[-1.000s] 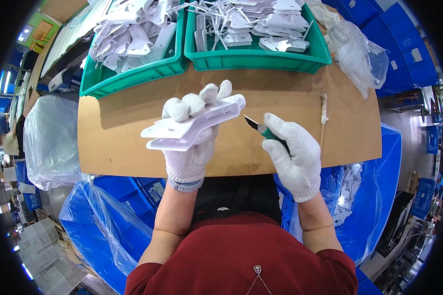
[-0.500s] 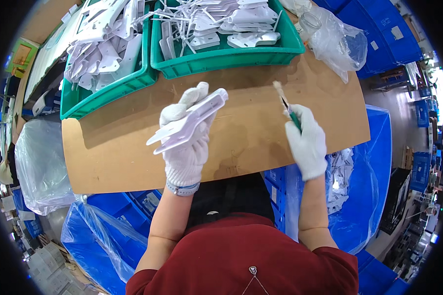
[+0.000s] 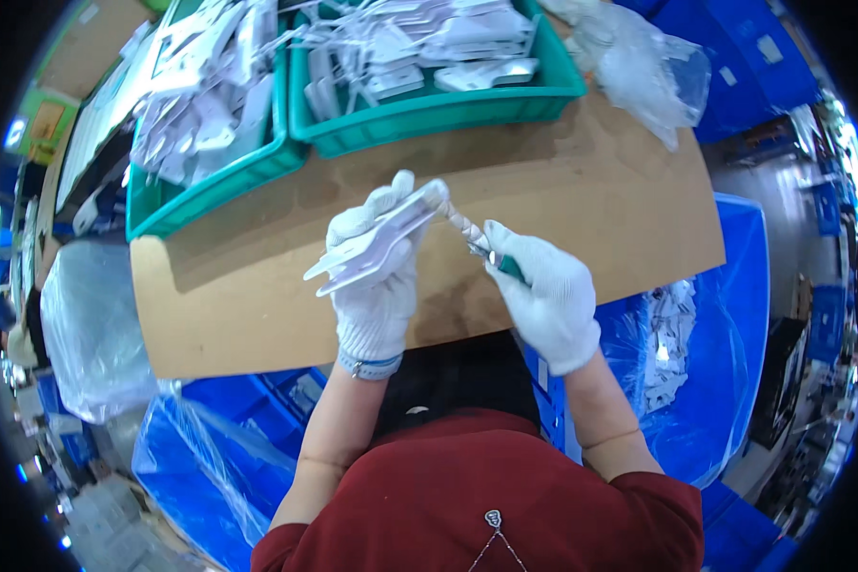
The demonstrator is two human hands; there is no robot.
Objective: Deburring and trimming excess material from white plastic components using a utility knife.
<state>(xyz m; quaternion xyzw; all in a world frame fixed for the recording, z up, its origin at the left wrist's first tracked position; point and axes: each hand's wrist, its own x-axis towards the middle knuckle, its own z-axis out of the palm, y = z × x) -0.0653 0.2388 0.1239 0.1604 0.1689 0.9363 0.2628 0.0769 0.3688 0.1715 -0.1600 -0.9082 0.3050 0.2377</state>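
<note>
White angled brackets (image 3: 377, 246), apparently two lying together, are gripped in my gloved left hand (image 3: 379, 310) above the brown table. My right hand (image 3: 548, 300), also in a white knit glove, is closed around a green-handled brush (image 3: 462, 227) with a pale tip. That tip meets the upper right end of the brackets. How the fingers sit behind the brackets is partly hidden.
Two green trays heaped with white brackets, a left one (image 3: 214, 186) and a middle one (image 3: 448, 112), stand along the far side. A clear plastic bag (image 3: 653, 81) lies at the far right. Bag-lined blue bins (image 3: 729, 315) flank me below the cardboard-brown tabletop (image 3: 629, 210).
My right hand has swung left with the brush, and the brush tip now touches the brackets' end. My left hand still holds the brackets, slightly further right and lower in the picture.
</note>
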